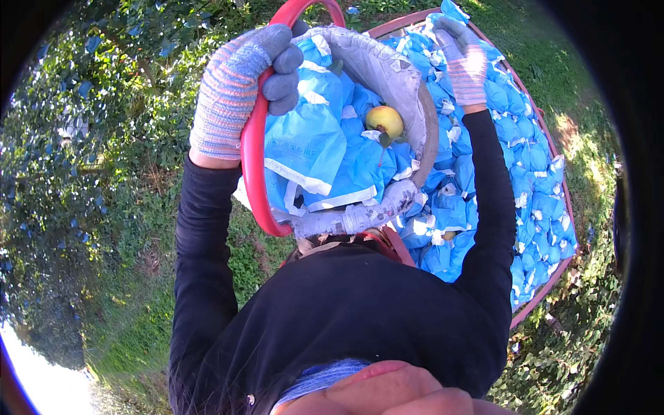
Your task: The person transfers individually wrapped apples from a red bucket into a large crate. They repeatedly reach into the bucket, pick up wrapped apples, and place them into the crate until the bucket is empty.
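My left hand (249,88), in a striped knit glove with grey coated fingers, is closed around the red handle (254,171) of a cloth-lined basket (363,215). Blue fruit bags (306,137) with white edges lie inside the basket, some bearing writing. Among them sits one bare yellow-red apple (384,122) with small leaves by it. My right hand (464,62), gloved the same way, reaches past the basket's far side over a large heap of blue bagged fruit (519,155). Its fingertips are near a blue bag at the heap's upper edge; whether they grip it I cannot tell.
A reddish metal frame (560,148) borders the heap of bagged fruit on the right. Leafy trees (78,129) stand on the left, and grass (135,332) covers the ground below them. More leafy growth (560,358) is at the lower right.
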A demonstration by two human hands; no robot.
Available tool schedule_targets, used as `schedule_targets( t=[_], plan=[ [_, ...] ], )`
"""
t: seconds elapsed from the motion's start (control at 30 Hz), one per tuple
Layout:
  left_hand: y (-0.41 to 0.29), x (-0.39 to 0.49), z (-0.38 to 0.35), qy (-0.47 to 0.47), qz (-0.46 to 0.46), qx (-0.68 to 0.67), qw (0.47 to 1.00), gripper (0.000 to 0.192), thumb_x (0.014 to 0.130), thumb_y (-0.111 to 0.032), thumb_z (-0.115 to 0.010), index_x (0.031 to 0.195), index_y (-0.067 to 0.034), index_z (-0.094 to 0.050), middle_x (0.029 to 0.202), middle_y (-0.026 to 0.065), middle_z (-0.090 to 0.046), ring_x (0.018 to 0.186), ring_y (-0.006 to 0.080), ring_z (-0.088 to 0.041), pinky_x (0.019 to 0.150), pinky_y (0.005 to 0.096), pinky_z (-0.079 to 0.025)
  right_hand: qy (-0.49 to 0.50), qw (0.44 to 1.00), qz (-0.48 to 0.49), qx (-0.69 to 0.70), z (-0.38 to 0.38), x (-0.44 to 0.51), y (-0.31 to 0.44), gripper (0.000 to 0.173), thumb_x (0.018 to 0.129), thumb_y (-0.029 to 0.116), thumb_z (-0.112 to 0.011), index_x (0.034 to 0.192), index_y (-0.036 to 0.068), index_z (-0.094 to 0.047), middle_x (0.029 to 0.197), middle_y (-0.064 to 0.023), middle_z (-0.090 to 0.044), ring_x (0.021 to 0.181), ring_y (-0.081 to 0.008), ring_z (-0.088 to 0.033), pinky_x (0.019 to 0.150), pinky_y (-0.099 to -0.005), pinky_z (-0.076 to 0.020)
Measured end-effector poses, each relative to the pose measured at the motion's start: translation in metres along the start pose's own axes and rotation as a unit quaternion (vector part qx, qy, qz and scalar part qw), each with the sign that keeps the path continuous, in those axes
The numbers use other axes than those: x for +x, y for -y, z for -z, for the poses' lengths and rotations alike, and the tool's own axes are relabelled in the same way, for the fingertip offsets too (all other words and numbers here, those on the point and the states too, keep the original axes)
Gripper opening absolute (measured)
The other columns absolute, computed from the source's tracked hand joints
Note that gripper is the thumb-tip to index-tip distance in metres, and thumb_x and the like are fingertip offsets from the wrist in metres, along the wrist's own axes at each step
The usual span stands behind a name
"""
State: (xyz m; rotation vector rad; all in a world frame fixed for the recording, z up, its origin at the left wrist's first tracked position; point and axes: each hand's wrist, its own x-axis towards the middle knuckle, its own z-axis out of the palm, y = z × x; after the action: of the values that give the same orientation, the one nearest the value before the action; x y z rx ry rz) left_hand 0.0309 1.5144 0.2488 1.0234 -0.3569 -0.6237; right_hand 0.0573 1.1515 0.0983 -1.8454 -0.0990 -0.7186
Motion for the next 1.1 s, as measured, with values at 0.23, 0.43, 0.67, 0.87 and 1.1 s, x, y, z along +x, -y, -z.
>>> schedule_targets(
  t=[0.23, 0.43, 0.67, 0.87, 1.1],
  plan=[
    [0.009, -0.002, -0.001, -0.075, -0.007, 0.060, 0.995, 0.023, 0.098, -0.026, -0.056, 0.085, -0.007, -0.054, 0.070, -0.0024, -0.052, 0.053, 0.0053, -0.045, 0.046, 0.0211, -0.038, 0.367, 0.929, 0.028, -0.037, -0.087, -0.081, 0.148, 0.084, 0.072, 0.026, -0.083, 0.144, 0.006, -0.043, 0.140, -0.0178, -0.050, 0.130, -0.0272, -0.049, 0.107, -0.0411, -0.0413],
    [0.006, 0.007, 0.008, 0.003, -0.011, -0.005, 1.000, 0.017, 0.097, -0.018, -0.058, 0.099, -0.001, -0.062, 0.077, 0.0029, -0.060, 0.055, 0.0079, -0.051, 0.045, 0.0223, -0.039, 0.313, 0.883, 0.170, -0.306, -0.150, -0.113, 0.175, 0.088, 0.065, 0.044, -0.082, 0.139, 0.012, -0.047, 0.127, -0.0200, -0.054, 0.118, -0.0388, -0.054, 0.096, -0.0465, -0.0476],
    [0.002, 0.000, 0.001, -0.012, 0.000, -0.020, 1.000, 0.027, 0.097, -0.020, -0.059, 0.114, 0.001, -0.057, 0.079, 0.0015, -0.055, 0.055, 0.0058, -0.047, 0.045, 0.0216, -0.038, 0.301, 0.949, 0.085, -0.028, -0.096, -0.094, 0.162, 0.070, 0.065, 0.036, -0.084, 0.125, 0.010, -0.059, 0.121, -0.0160, -0.059, 0.116, -0.0343, -0.056, 0.099, -0.0438, -0.0448],
    [0.000, -0.006, -0.010, -0.063, 0.014, -0.015, 0.998, 0.038, 0.100, -0.022, -0.054, 0.127, 0.005, -0.050, 0.074, -0.0026, -0.044, 0.052, 0.0026, -0.040, 0.043, 0.0190, -0.034, 0.048, 0.992, -0.013, 0.116, 0.020, -0.057, 0.077, 0.080, 0.070, 0.022, -0.086, 0.138, 0.006, -0.048, 0.125, -0.0113, -0.060, 0.112, -0.0210, -0.060, 0.094, -0.0351, -0.0497],
    [0.000, -0.006, -0.023, -0.130, 0.009, -0.035, 0.991, 0.058, 0.101, -0.019, -0.053, 0.143, 0.012, -0.028, 0.062, -0.0048, -0.038, 0.040, 0.0014, -0.035, 0.033, 0.0188, -0.029, -0.166, 0.940, -0.205, -0.216, 0.122, 0.045, -0.164, 0.093, 0.067, 0.041, -0.087, 0.137, -0.003, -0.046, 0.129, -0.0193, -0.058, 0.117, -0.0294, -0.058, 0.099, -0.0358, -0.0457]
  ],
)
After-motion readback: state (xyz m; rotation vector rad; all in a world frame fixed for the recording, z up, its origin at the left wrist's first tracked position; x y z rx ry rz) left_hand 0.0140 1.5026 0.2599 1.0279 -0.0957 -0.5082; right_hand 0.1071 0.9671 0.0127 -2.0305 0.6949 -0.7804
